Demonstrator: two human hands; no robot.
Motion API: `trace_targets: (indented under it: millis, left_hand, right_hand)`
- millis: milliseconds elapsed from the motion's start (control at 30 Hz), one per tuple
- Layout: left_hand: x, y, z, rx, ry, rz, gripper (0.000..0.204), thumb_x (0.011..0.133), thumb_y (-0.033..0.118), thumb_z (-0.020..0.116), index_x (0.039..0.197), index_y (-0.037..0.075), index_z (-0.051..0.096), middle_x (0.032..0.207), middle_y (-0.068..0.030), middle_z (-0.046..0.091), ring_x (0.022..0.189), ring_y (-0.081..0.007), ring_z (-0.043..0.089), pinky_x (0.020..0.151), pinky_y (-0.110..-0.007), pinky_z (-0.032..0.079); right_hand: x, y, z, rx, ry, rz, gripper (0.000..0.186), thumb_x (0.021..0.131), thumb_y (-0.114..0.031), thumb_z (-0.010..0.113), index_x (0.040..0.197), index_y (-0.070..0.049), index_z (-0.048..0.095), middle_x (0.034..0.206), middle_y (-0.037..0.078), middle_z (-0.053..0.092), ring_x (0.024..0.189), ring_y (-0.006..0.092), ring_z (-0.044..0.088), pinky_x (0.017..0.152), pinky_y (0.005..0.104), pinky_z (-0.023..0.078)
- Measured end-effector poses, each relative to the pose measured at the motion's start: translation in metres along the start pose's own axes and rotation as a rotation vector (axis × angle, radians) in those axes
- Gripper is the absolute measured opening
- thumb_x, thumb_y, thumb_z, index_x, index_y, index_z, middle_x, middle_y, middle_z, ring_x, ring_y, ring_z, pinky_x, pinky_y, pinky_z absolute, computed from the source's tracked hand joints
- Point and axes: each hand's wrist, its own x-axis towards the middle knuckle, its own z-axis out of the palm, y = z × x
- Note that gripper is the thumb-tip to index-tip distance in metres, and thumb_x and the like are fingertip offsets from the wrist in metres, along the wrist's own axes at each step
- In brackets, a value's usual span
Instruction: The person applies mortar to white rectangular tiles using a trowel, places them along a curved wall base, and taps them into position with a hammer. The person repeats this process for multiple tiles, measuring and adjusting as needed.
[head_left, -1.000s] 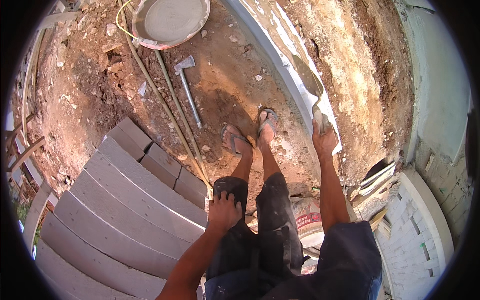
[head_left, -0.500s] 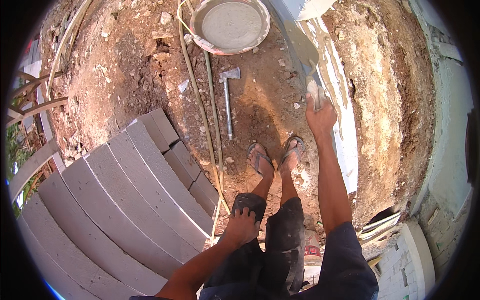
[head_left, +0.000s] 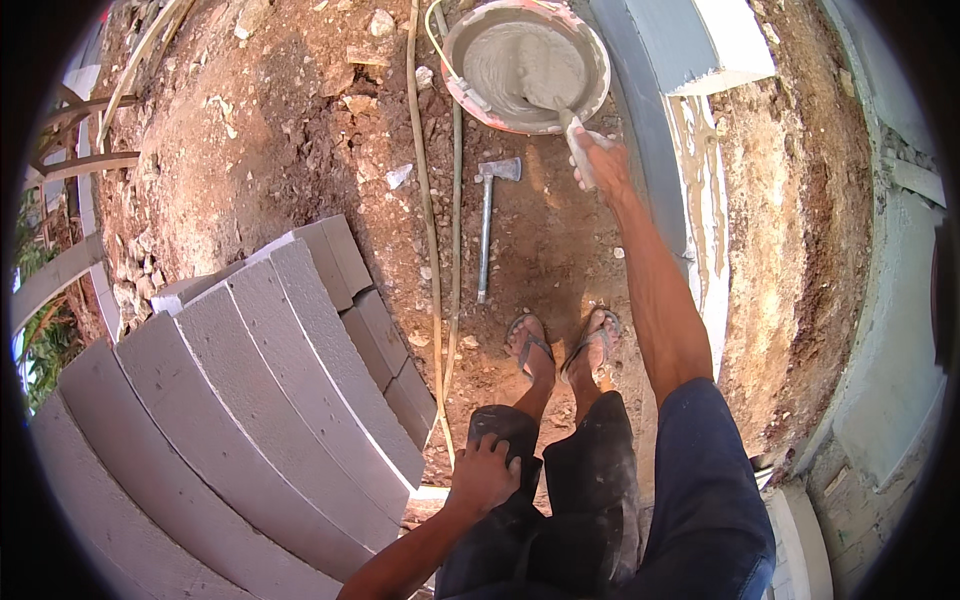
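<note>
My right hand (head_left: pixel 603 165) is closed around the handle of a trowel (head_left: pixel 578 152). The trowel's blade lies in the wet grey mortar (head_left: pixel 490 62) inside a round basin (head_left: pixel 603 88) at the top of the view, and mortar covers much of the blade. My left hand (head_left: pixel 485 476) rests on my left knee, fingers spread over the dark trouser cloth, holding nothing. Right of the basin runs a low course of pale blocks; a strip of mortar (head_left: pixel 712 160) lies along its white top, up to the end of a block (head_left: pixel 735 45) set on it.
A hatchet (head_left: pixel 486 235) with a metal handle lies on the dirt ahead of my feet. Two long thin poles (head_left: pixel 425 190) stretch beside it. Large grey blocks (head_left: pixel 290 370) are stacked at the left. A plastered wall (head_left: pixel 890 330) stands at the far right.
My right hand has swung the trowel from the block course up and left into the basin, dipping its blade into the mortar. My left hand stays on the knee. The view has shifted slightly.
</note>
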Motion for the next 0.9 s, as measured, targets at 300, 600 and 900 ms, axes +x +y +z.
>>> trace_targets:
  millis: [300, 600, 900]
  left_hand:
    - [0.005, 0.023, -0.001, 0.238, -0.159, -0.003, 0.040, 0.087, 0.034, 0.059, 0.115, 0.006, 0.065, 0.120, -0.0153, 0.060, 0.114, -0.0360, 0.056, 0.096, -0.052, 0.043]
    - [0.009, 0.032, 0.012, 0.449, -0.196, 0.152, 0.038, 0.090, 0.036, 0.055, 0.110, 0.004, 0.063, 0.120, -0.0168, 0.058, 0.115, -0.0396, 0.054, 0.097, -0.055, 0.042]
    - [0.014, 0.033, 0.019, 0.578, -0.243, 0.237, 0.040, 0.090, 0.036, 0.055, 0.112, 0.005, 0.063, 0.121, -0.0165, 0.057, 0.112, -0.0387, 0.055, 0.093, -0.053, 0.045]
  right_hand:
    - [-0.122, 0.047, -0.060, 0.425, -0.224, -0.006, 0.045, 0.093, -0.046, 0.064, 0.097, -0.001, 0.063, 0.071, 0.008, 0.062, 0.050, 0.0139, 0.058, 0.043, 0.0257, 0.047]
    - [-0.285, 0.154, -0.214, -0.492, 0.574, -0.173, 0.054, 0.083, -0.046, 0.073, 0.119, -0.005, 0.068, 0.099, 0.019, 0.072, 0.090, 0.0327, 0.070, 0.079, 0.0403, 0.055]
    - [-0.430, 0.324, -0.258, -1.045, 0.925, -0.062, 0.043, 0.084, -0.035, 0.070, 0.119, -0.010, 0.065, 0.097, 0.015, 0.067, 0.086, 0.0339, 0.067, 0.072, 0.0430, 0.054]
